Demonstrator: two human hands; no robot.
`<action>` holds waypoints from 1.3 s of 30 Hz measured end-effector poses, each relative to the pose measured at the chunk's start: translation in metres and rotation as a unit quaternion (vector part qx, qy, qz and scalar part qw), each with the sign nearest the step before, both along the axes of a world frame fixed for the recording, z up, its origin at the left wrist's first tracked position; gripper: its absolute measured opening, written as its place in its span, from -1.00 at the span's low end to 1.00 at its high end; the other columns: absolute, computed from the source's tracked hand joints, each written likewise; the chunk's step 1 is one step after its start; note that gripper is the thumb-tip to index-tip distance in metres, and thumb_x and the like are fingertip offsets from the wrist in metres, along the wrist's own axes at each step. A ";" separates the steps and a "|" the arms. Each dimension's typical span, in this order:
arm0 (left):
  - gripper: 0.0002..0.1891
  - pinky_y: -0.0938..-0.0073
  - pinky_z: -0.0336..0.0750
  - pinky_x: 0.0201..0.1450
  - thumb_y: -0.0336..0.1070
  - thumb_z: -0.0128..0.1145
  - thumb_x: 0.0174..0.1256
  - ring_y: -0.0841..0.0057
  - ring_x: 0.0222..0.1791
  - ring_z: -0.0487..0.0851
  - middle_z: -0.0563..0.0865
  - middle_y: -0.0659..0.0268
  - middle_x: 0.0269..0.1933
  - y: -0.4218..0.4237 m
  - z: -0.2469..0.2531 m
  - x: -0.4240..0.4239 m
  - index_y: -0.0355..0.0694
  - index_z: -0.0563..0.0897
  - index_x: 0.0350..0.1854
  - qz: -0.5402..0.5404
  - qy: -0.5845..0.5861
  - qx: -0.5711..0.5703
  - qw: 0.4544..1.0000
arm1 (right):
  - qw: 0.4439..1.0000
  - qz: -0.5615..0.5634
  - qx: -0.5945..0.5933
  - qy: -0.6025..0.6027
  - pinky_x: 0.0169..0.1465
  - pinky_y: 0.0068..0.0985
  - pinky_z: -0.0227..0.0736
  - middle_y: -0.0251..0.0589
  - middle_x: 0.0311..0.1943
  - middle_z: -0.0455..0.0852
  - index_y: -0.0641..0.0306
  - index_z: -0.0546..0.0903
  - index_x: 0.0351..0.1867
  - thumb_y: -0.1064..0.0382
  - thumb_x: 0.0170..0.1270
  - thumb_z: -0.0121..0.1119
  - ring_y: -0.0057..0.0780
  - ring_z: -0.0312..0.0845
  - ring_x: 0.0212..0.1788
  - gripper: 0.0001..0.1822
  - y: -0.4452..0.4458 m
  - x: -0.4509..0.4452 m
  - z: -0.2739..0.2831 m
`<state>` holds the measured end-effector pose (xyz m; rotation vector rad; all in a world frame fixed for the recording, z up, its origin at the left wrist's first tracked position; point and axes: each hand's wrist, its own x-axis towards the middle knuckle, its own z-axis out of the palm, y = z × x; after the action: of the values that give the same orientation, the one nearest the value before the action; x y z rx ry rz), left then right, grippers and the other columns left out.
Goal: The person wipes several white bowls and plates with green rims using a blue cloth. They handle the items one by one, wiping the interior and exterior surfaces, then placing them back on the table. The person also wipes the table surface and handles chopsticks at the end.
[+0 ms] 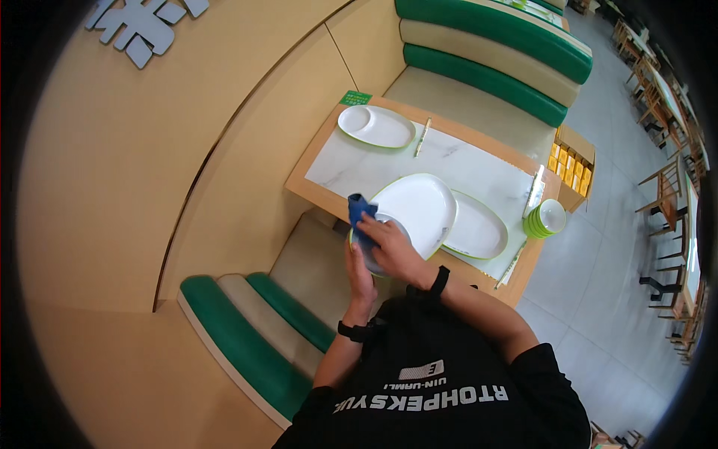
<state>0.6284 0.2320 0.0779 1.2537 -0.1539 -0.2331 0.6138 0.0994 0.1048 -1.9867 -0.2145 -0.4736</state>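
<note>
My left hand [361, 278] grips the lower left edge of a white oval plate [422, 205] with a green rim and a round compartment. My right hand [395, 250] presses a dark blue cloth [362, 216] against the plate at that compartment. The plate is raised at the near edge of the table, partly in front of a second oval plate [479, 227], which lies on the tabletop. Another divided oval plate [387, 128] lies at the far left of the table, beside a pair of wrapped chopsticks [423, 137].
A stack of green-and-white bowls [549, 218] stands at the table's right end [527, 280], near more wrapped chopsticks [511, 262]. An open cardboard box [578, 147] with yellow packs sits beyond it. Booth benches [477, 101] flank the table; a wall [263, 140] borders the left.
</note>
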 end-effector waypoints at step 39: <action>-0.41 0.24 0.53 0.36 0.10 -0.19 0.72 0.28 0.28 0.65 0.64 0.07 0.30 0.055 0.015 0.004 -0.36 0.43 0.42 0.028 0.110 -0.070 0.991 | 0.948 -0.181 0.207 0.161 -0.12 -0.37 0.57 -0.05 -0.31 0.72 0.37 0.62 0.10 0.41 0.38 0.04 -0.32 0.66 -0.29 -0.70 -0.103 -0.034 -0.024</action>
<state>0.6327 0.2872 0.0931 1.0829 0.0541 -0.3054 0.5798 -0.0033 0.0810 -1.6535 0.4326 -0.3783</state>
